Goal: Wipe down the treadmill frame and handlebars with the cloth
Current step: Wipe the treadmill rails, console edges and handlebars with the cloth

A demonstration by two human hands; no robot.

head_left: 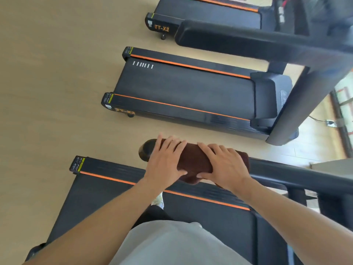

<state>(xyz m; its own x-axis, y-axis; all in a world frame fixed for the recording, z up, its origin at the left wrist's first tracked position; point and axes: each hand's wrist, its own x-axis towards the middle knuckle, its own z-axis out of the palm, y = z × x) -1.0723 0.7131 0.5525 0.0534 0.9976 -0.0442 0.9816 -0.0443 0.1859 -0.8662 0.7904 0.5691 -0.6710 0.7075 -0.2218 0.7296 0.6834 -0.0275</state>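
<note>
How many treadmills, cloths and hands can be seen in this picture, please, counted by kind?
Treadmills: 3, the near treadmill, the middle treadmill and the far treadmill
Cloths: 1, the brown cloth draped over the handlebar
Hands: 2, the left hand and the right hand, both on the cloth
Total: 6

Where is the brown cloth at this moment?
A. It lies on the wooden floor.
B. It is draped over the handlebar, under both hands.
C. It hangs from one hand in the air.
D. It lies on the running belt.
B: the brown cloth wraps over the handlebar, with the left hand and the right hand pressing on it.
</note>
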